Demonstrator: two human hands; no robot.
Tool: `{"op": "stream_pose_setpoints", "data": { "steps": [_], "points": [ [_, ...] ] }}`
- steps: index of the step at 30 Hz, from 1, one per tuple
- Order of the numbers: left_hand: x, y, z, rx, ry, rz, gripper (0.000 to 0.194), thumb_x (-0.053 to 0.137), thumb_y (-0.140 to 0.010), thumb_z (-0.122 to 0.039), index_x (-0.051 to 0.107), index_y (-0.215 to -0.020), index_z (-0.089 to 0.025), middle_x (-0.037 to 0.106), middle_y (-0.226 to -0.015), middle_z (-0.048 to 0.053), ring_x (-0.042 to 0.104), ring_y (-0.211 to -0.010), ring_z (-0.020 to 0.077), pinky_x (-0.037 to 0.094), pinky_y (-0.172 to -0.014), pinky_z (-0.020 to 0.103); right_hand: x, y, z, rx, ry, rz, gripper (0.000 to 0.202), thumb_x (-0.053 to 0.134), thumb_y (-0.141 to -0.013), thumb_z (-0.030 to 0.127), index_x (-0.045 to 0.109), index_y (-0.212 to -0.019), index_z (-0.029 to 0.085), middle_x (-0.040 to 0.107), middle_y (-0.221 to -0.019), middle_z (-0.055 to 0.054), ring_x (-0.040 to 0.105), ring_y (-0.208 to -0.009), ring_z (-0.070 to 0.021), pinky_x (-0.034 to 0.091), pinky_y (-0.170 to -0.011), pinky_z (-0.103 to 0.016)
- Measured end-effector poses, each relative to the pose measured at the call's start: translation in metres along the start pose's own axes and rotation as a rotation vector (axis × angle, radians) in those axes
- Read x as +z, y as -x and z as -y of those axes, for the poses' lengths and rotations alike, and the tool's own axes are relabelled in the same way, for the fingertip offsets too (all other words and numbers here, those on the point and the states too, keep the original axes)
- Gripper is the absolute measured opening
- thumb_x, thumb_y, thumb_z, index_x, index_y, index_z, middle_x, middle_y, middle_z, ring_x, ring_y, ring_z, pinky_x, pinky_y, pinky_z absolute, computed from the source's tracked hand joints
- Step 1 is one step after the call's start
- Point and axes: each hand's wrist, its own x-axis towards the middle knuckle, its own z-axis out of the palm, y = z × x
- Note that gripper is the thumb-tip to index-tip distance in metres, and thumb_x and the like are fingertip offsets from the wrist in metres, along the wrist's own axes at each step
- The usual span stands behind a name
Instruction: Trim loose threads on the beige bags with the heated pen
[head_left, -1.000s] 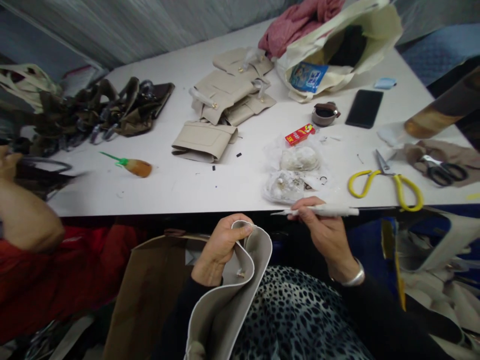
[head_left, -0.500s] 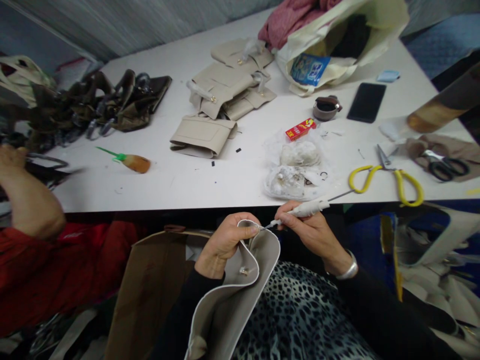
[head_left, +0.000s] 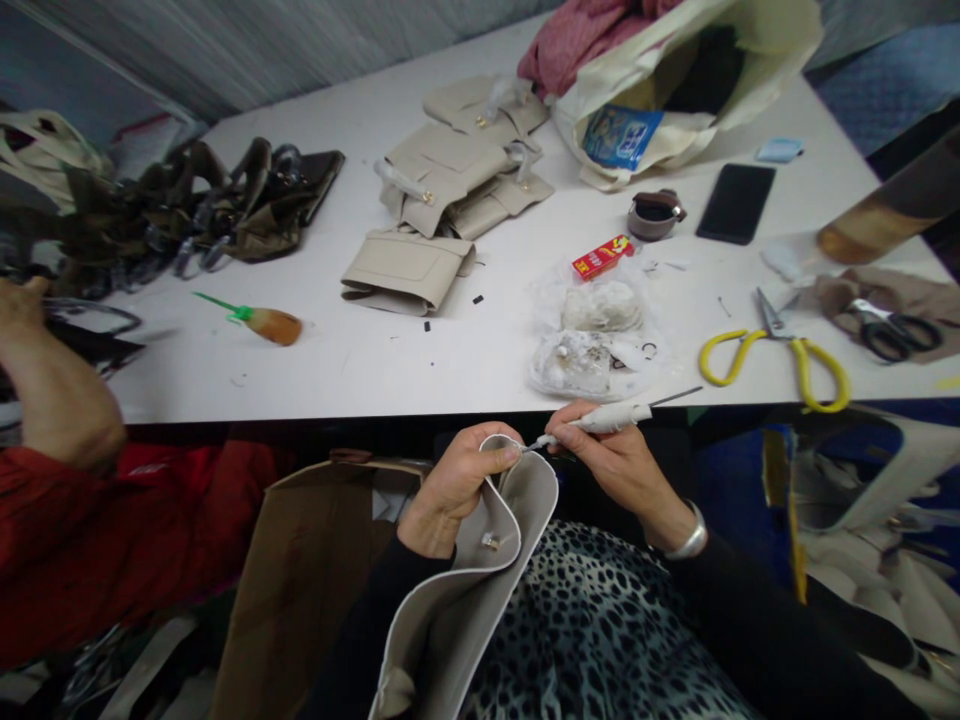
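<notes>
My left hand (head_left: 465,480) pinches the upper edge of a beige leather-like bag piece (head_left: 480,625), which curves down over my lap. A small metal fitting (head_left: 490,542) sits on its inner face. In my right hand (head_left: 611,455) is a slim awl-like tool (head_left: 611,418) with a white wrapped handle; a thin metal rod sticks out of its back end. Its metal tip meets the bag piece's edge right by my left thumb. Whether the tip has gone into the material I cannot tell.
On the white table (head_left: 360,375) lie yellow-handled scissors (head_left: 780,345), black-handled scissors (head_left: 892,325), a phone (head_left: 735,203), a red box (head_left: 602,258), a green-tipped bottle (head_left: 274,326) and several beige bag pieces (head_left: 409,270). At left, a co-worker's arm (head_left: 56,385) reaches over dark bags (head_left: 262,220).
The tool and my right hand have shifted slightly left, its tip staying at the bag piece's edge. My left hand keeps its hold. The co-worker's hand at left has moved a little.
</notes>
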Motion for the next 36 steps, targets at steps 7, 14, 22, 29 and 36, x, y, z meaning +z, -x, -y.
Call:
{"op": "stream_pose_setpoints", "data": {
  "steps": [7, 14, 22, 29, 36],
  "points": [
    [0.004, -0.002, 0.006, 0.038, 0.037, -0.007, 0.039, 0.095, -0.065, -0.040, 0.071, -0.081, -0.014, 0.061, -0.069, 0.000, 0.051, -0.060, 0.0112, 0.036, -0.058, 0.024, 0.001, 0.004, 0.002, -0.078, 0.088, -0.018, 0.021, 0.068, -0.105, 0.040, 0.074, -0.096, 0.022, 0.073, -0.089, -0.002, 0.069, -0.082, -0.0177, 0.056, -0.078, -0.032],
    [0.001, -0.001, 0.008, 0.047, 0.062, 0.001, 0.039, 0.095, -0.064, -0.039, 0.070, -0.080, -0.014, 0.063, -0.070, 0.002, 0.052, -0.061, 0.0118, 0.038, -0.059, 0.024, -0.010, 0.014, 0.022, -0.526, 0.649, 0.307, 0.012, 0.064, -0.107, 0.027, 0.075, -0.110, 0.027, 0.078, -0.099, -0.003, 0.067, -0.090, -0.0214, 0.049, -0.080, -0.038],
    [0.004, 0.005, 0.010, 0.047, 0.066, 0.033, 0.041, 0.095, -0.063, -0.039, 0.069, -0.081, -0.013, 0.064, -0.071, 0.002, 0.053, -0.062, 0.0127, 0.038, -0.060, 0.025, -0.016, 0.031, 0.036, -0.673, 0.970, 0.428, 0.017, 0.060, -0.108, 0.028, 0.075, -0.117, 0.030, 0.080, -0.101, -0.004, 0.069, -0.094, -0.0224, 0.048, -0.076, -0.039],
    [0.011, 0.019, 0.008, 0.153, -0.075, -0.036, 0.038, 0.092, -0.068, -0.043, 0.069, -0.081, -0.015, 0.062, -0.070, 0.001, 0.052, -0.062, 0.0133, 0.037, -0.060, 0.025, 0.000, 0.054, 0.016, -0.265, 0.274, -0.118, 0.026, 0.054, -0.112, 0.038, 0.068, -0.132, 0.031, 0.081, -0.110, -0.004, 0.078, -0.094, -0.0210, 0.063, -0.084, -0.038],
    [0.019, 0.030, 0.004, 0.274, -0.293, -0.034, 0.028, 0.086, -0.076, -0.038, 0.073, -0.085, -0.015, 0.067, -0.075, 0.003, 0.054, -0.067, 0.0145, 0.039, -0.064, 0.026, 0.032, 0.057, 0.013, 0.004, 0.117, -0.123, 0.028, 0.078, -0.096, 0.048, 0.067, -0.108, 0.025, 0.079, -0.108, -0.005, 0.076, -0.100, -0.0223, 0.061, -0.085, -0.033]
  ]
}}
